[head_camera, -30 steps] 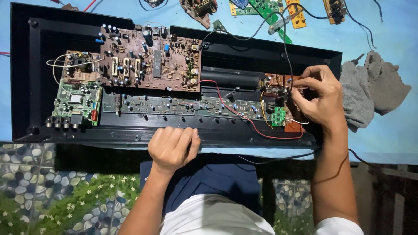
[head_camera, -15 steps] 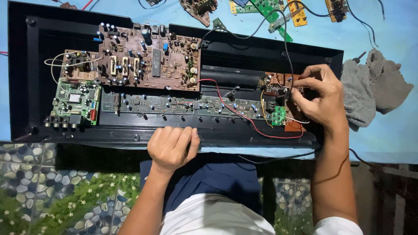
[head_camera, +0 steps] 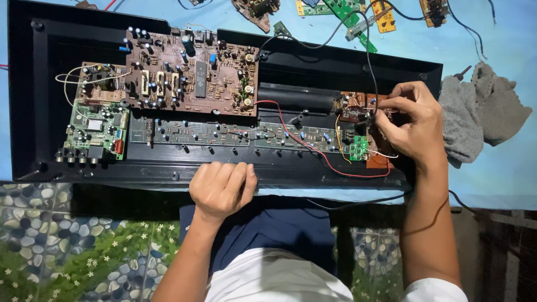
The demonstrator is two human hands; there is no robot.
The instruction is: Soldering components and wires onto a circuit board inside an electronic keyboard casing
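My right hand (head_camera: 411, 126) is curled in with the fingertips pinched down on the small brown board (head_camera: 363, 114) at the right end of the long black case (head_camera: 335, 70), though I can't tell if it's actually gripping a part or a wire there. Just below that sits a little green board (head_camera: 358, 148), with a red wire (head_camera: 313, 151) looping along the case bottom toward it. My left hand (head_camera: 222, 187) is loosely closed, holding nothing, just resting on the near edge of the case. Further left there's the big brown circuit board (head_camera: 190, 72), a long narrow board (head_camera: 224, 134) under it, and a green board (head_camera: 95, 131) at the far left. A grey rag (head_camera: 481, 114) lies on the blue counter (head_camera: 503, 45) just right of the case.
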